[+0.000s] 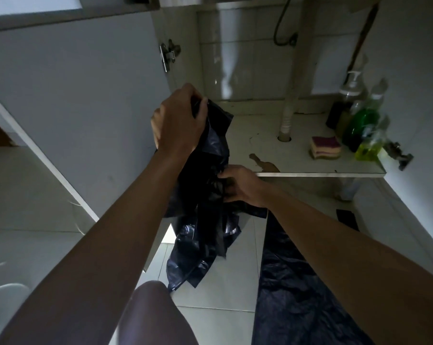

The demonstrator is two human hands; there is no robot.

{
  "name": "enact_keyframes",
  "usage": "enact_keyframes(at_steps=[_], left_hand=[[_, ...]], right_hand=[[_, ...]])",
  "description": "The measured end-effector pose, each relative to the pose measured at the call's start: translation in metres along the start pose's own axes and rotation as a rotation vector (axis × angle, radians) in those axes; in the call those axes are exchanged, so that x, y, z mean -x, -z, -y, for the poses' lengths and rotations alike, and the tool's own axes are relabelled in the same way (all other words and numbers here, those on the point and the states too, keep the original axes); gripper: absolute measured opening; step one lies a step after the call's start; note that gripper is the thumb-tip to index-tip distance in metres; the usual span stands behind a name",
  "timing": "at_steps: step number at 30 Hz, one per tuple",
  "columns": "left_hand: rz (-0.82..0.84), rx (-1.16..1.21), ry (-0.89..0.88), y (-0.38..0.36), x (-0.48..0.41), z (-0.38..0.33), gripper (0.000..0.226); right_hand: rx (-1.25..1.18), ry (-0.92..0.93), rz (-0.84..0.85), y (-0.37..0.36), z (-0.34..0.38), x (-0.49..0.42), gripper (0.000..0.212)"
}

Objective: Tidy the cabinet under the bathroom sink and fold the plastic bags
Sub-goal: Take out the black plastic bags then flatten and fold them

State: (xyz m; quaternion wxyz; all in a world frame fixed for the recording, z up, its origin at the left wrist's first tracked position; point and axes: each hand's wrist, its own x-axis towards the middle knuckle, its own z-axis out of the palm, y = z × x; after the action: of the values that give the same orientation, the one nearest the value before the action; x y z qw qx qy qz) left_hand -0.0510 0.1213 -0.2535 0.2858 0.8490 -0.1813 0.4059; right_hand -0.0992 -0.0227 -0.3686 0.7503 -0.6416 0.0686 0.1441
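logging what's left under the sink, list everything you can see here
held bag: one, black, hanging crumpled before the cabinet
flat bag: one, black, spread on floor tiles
cabinet shelf: one, white, stained front
sponge: one, yellow and purple, on shelf, right
bottles: several, clear, green, yellow, shelf's right end
drain hose: one, white, through shelf hole
left hand: grips held bag's top
right hand: pinches held bag's middle

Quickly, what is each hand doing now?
Left hand: grips the top of the dark plastic bag.
Right hand: pinches the same bag lower down.
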Motion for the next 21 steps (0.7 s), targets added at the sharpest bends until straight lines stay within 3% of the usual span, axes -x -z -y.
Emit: enact_keyframes(at_steps=[3,5,11,14,16,18,20,21], left_hand=[[-0.039,0.044,0.008,0.004,-0.006,-0.01,0.025],[0.013,0.085,0.023,0.006,-0.008,-0.016,0.034],[0.637,-0.035,-0.26,0.001,0.005,-0.016,0.095],[0.767,-0.111,-0.255,-0.023,0.011,-0.016,0.075],[0.79,-0.011,-0.12,-0.035,0.01,-0.02,0.049],[0.847,0.165,-0.009,-0.044,0.006,-0.033,0.033],[0.922,0.297,0.048,-0.051,0.003,-0.049,0.033],[0.95,0.348,0.073,-0.053,0.003,-0.059,0.035]], right_hand=[[-0.25,0.078,0.006,0.008,0.012,0.002,0.03],[-0.322,0.128,-0.095,0.016,0.022,0.004,0.033],[-0.054,0.159,-0.644,0.068,0.036,0.021,0.021],[0.295,0.269,-0.812,0.102,0.034,0.047,0.031],[0.639,0.298,-0.858,0.122,0.025,0.064,0.029],[0.823,0.241,-0.86,0.142,0.015,0.084,0.026],[0.96,0.254,-0.843,0.15,0.006,0.1,0.06],[1.031,0.359,-0.831,0.15,0.003,0.105,0.078]])
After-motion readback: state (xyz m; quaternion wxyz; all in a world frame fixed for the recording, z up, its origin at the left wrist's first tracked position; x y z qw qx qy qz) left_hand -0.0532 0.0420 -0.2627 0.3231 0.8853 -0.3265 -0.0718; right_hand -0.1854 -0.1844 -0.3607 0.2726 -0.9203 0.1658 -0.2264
